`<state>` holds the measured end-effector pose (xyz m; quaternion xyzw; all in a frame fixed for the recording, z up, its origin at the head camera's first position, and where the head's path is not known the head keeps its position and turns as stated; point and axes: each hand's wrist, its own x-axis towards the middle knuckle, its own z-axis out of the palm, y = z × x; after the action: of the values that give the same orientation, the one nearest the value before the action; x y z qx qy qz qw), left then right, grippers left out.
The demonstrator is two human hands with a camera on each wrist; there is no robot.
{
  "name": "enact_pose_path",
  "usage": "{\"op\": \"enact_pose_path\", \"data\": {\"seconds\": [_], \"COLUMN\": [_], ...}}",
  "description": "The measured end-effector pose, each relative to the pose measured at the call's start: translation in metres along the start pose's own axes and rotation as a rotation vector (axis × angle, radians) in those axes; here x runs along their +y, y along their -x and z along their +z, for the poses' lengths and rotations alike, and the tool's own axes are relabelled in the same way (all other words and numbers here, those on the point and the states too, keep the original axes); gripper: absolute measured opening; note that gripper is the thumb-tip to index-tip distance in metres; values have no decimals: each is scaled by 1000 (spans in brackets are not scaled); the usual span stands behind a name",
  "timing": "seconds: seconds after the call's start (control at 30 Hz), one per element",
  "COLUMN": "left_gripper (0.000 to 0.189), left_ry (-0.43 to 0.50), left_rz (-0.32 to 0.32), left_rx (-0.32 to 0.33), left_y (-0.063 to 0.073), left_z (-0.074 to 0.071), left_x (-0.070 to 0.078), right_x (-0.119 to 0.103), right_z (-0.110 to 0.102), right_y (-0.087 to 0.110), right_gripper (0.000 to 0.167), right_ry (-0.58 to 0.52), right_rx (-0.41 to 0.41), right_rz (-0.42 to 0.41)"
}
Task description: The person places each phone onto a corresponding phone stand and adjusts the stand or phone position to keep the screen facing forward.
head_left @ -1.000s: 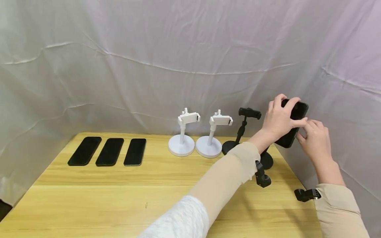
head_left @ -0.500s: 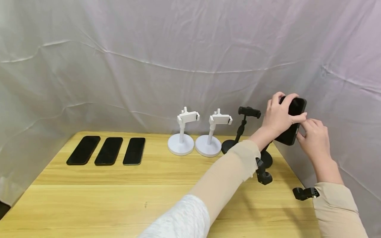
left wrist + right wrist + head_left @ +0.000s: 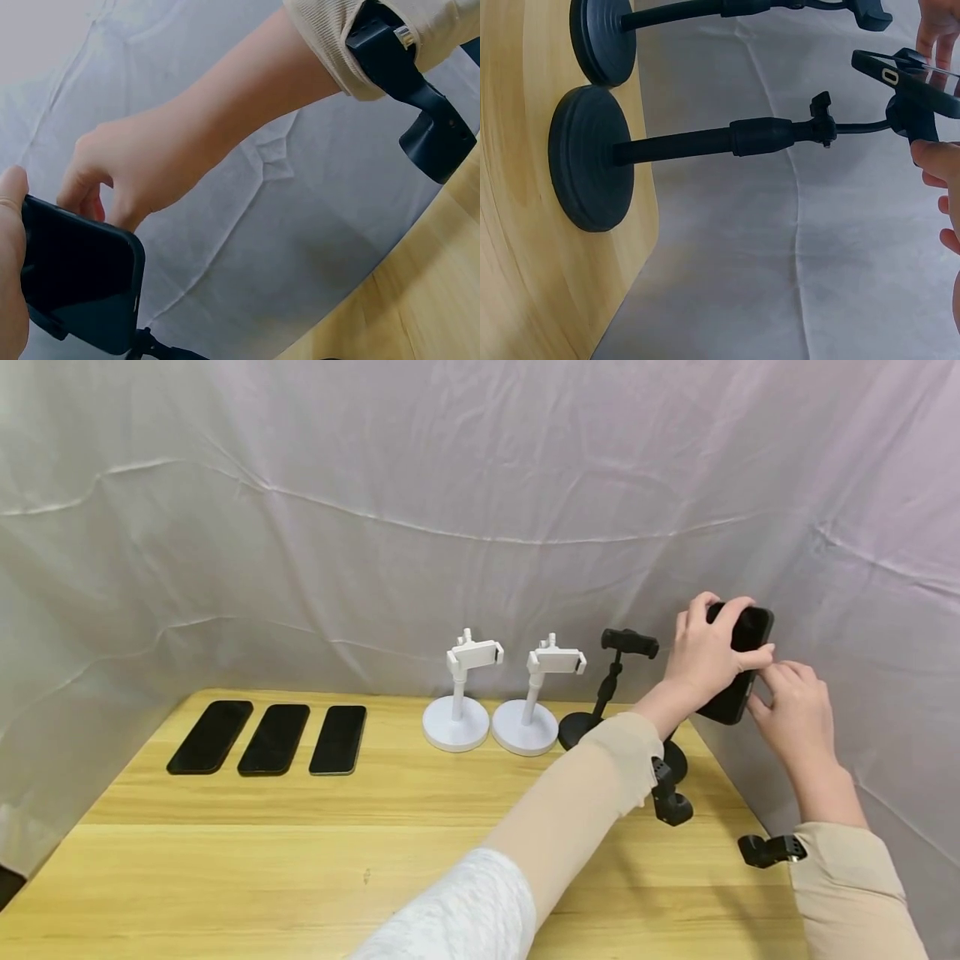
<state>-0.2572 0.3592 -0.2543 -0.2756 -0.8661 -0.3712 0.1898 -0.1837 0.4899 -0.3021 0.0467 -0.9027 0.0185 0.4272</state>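
At the table's back right, a black smartphone is tilted at the top of a black phone stand. My left hand grips the phone, fingers over its top and side, the thumb across its front. My right hand pinches at the phone's right side. In the right wrist view its thumb lies on the stand's clamp, just behind the phone. The phone overlaps part of the right fingers in the left wrist view. My left forearm hides most of this stand in the head view.
Another black phone stand and two white phone stands line the back edge. Three dark smartphones lie flat at the left. Grey cloth hangs behind and beside the wooden table.
My left forearm has shifted slightly to the right. Both hands keep their hold at the phone and clamp, and the other stands and phones stay in place.
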Motion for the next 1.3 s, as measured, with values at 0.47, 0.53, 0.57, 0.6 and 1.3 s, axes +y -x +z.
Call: {"op": "enact_pose_path", "data": {"seconds": [0.47, 0.53, 0.57, 0.6, 1.3], "left_gripper": [64, 64, 65, 65, 65], "left_ry": [-166, -180, -185, -198, -285], "left_rz": [26, 31, 33, 37, 53], "left_rx": [51, 58, 61, 65, 40], "left_y": [3, 3, 2, 2, -1], "left_z": [10, 11, 11, 11, 8], "left_x": [-3, -4, -5, -5, -7], "right_x": [-8, -9, -9, -9, -8], "right_z": [3, 3, 3, 4, -1], "right_y": [-3, -3, -3, -4, -1], "right_gripper": [34, 33, 33, 33, 34], "right_ry": [-26, -29, -26, -20, 74], "right_rx": [28, 35, 38, 42, 82], "right_rz": [11, 4, 1, -5, -75]}}
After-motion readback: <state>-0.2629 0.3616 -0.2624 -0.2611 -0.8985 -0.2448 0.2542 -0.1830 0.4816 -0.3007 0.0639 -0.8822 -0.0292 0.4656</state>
